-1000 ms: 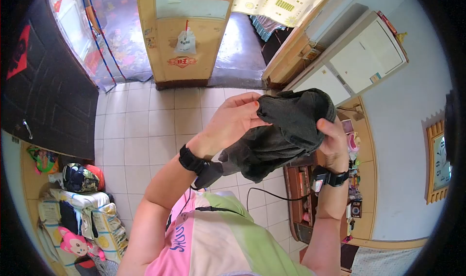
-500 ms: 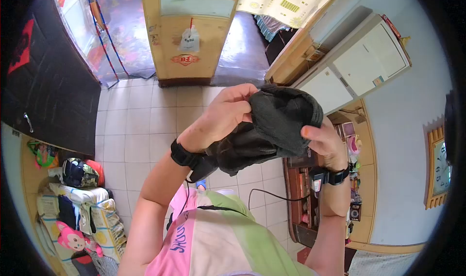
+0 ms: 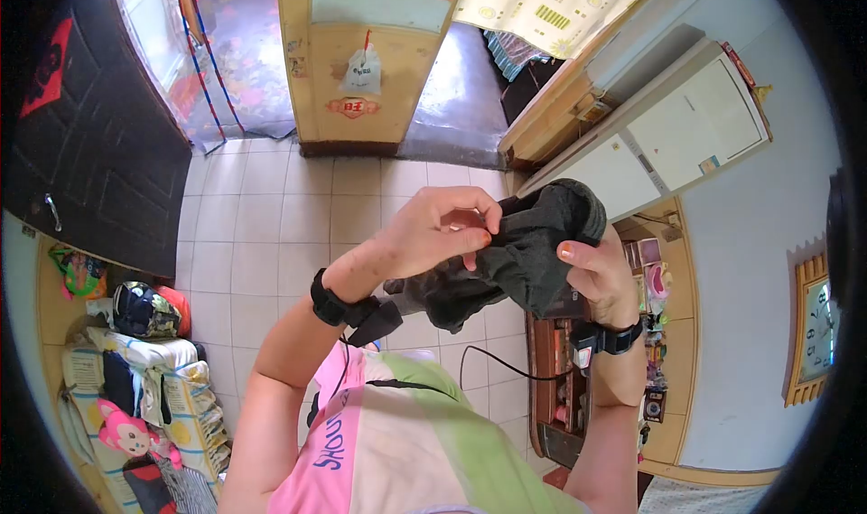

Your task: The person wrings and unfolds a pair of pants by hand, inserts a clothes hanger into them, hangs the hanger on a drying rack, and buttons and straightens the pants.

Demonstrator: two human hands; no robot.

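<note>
A dark, bunched piece of cloth (image 3: 533, 257) is held up in front of my chest, its rounded rim toward the right. My left hand (image 3: 452, 232) pinches at its left upper part, thumb and fingers close together. On the right side, my right hand (image 3: 596, 275) grips the cloth, with the thumb on the near face and the other fingers hidden behind it. Black straps with small devices sit on both wrists, and a thin cable hangs from each.
A dark door (image 3: 99, 144) stands at the left, above piled bedding (image 3: 172, 360) and a pink plush toy (image 3: 126, 433). A white fridge (image 3: 686, 126) is at the upper right. Below it stands a brown cabinet (image 3: 551, 360); a clock (image 3: 815, 329) hangs on the right wall.
My left hand has shifted down and slightly right along the cloth. The cloth's upper left part has folded down, and its shape is more crumpled. The view has tilted slightly.
</note>
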